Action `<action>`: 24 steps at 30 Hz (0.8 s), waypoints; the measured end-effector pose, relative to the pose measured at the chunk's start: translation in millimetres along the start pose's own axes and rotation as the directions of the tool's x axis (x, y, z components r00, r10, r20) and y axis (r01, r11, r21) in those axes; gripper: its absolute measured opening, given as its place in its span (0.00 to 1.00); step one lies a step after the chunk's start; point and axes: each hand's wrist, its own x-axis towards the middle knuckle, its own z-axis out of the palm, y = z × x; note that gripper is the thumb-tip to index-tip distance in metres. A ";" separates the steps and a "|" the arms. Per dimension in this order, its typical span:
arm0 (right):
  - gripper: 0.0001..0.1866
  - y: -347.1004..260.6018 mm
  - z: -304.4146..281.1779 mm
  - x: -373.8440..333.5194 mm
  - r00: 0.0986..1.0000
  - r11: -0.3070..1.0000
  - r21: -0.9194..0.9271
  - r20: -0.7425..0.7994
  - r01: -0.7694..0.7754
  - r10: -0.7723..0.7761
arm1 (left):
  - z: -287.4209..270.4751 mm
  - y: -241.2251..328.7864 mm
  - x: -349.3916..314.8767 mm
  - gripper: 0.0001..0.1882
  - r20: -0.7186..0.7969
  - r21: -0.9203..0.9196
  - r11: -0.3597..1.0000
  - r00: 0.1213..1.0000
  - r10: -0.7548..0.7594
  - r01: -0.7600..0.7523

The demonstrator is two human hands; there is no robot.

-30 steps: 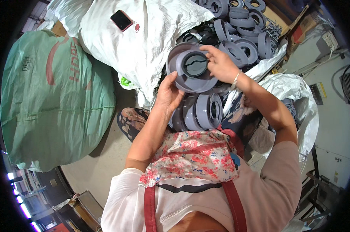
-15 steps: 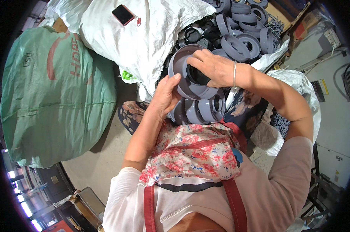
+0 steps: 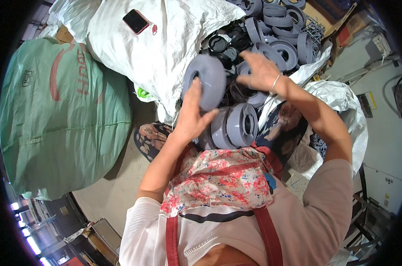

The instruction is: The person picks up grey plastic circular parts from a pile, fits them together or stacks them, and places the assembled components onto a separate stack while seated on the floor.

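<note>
My left hand [image 3: 191, 116] has its fingers at the centre hole of a round grey plastic ring [image 3: 212, 80], which is tilted and blurred by motion. The thumb of that hand stands out to the side, near a row of similar grey rings [image 3: 223, 128] lying on edge in my lap. To the right, my right hand [image 3: 262, 73] is held with fingers apart and nothing in it, over the edge of a heap of grey rings [image 3: 284, 53]. Smaller black round parts [image 3: 218, 43] lie beyond both hands, beside the heap.
A stuffed white sack [image 3: 143, 48] with a phone [image 3: 135, 21] on it stands at the far side. On the left is a bulky green sack [image 3: 63, 124]. An open white bag [image 3: 338, 102] with small grey pieces is by my right arm. Floor [image 3: 99, 190] shows at the left.
My right hand has let go of the part at the ring's centre and moved right. The ring has turned over in my left hand and shifted left.
</note>
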 end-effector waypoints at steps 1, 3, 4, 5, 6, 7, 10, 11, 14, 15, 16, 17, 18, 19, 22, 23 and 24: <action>0.41 29.5 8.9 15.4 0.989 0.989 -0.067 -0.075 -0.135 0.130 | 1.0 -4.7 4.9 0.46 0.118 0.302 0.934 0.980 0.163 -0.191; 0.42 89.9 28.2 30.6 0.960 0.960 -0.104 -0.134 -0.259 0.244 | 6.4 -4.2 17.1 0.43 0.323 0.135 0.977 0.939 0.116 -0.167; 0.40 115.8 42.8 35.6 0.945 0.938 -0.119 -0.008 -0.325 0.326 | 8.4 -2.1 23.7 0.40 0.313 -0.003 0.998 0.948 0.059 -0.061; 0.39 116.9 44.2 41.4 0.911 0.915 -0.139 0.120 -0.378 0.395 | 9.2 -1.7 28.7 0.37 0.308 -0.137 0.989 0.951 -0.007 0.051; 0.33 117.3 48.3 43.0 0.916 0.919 -0.113 0.100 -0.376 0.388 | 13.7 -6.6 34.6 0.35 0.283 -0.293 0.931 0.950 -0.134 0.219; 0.28 115.8 55.7 39.3 0.920 0.922 -0.087 0.079 -0.377 0.383 | 16.8 -13.1 42.7 0.33 0.280 -0.443 0.819 0.924 -0.259 0.364; 0.30 61.2 58.7 17.6 0.963 0.984 0.071 -0.226 0.164 -0.145 | 23.1 -10.3 75.7 0.26 0.335 -0.791 0.316 0.804 -0.492 0.523; 0.31 28.4 35.6 17.9 0.981 0.966 0.184 0.029 0.184 -0.192 | 24.6 -8.3 83.8 0.26 0.348 -0.853 0.122 0.727 -0.591 0.507; 0.26 18.1 33.2 34.5 0.966 0.847 0.478 -0.007 0.232 -0.260 | 40.1 -42.3 102.9 0.20 0.392 -0.910 -0.106 0.751 -0.531 0.400; 0.25 29.8 35.0 55.7 0.993 0.851 0.515 0.003 0.101 -0.119 | 40.1 -47.6 103.3 0.17 0.394 -0.906 -0.092 0.743 -0.542 0.413; 0.24 58.7 51.5 80.2 0.969 0.957 0.224 -0.203 0.183 -0.137 | 37.5 -43.1 104.7 0.17 0.346 -0.916 -0.025 0.756 -0.555 0.401; 0.23 80.2 56.2 98.4 0.950 0.985 -0.014 -0.264 0.171 -0.168 | 31.6 -33.1 103.1 0.17 0.302 -0.919 0.040 0.766 -0.567 0.392; 0.22 111.4 69.9 116.8 0.890 0.959 -0.162 -0.362 0.234 -0.278 | 26.8 -25.0 102.4 0.17 0.257 -0.916 0.112 0.776 -0.576 0.386; 0.25 119.1 75.1 125.8 0.918 0.936 -0.313 -0.299 0.162 -0.259 | 23.2 -23.7 99.9 0.17 0.221 -0.922 0.135 0.778 -0.588 0.364; 0.22 124.3 84.2 147.4 1.000 0.925 -0.379 -0.016 -0.008 0.002 | 12.6 -25.4 98.2 0.19 0.081 -0.918 0.271 0.803 -0.590 0.291; 0.21 113.8 78.7 150.6 0.998 0.870 -0.493 0.049 -0.016 0.046 | 7.7 -27.0 96.0 0.20 0.070 -0.906 0.302 0.807 -0.586 0.297; 0.16 103.8 73.0 147.7 0.998 0.882 -0.468 -0.006 -0.058 0.063 | 2.4 -26.5 94.0 0.20 0.066 -0.896 0.325 0.814 -0.577 0.304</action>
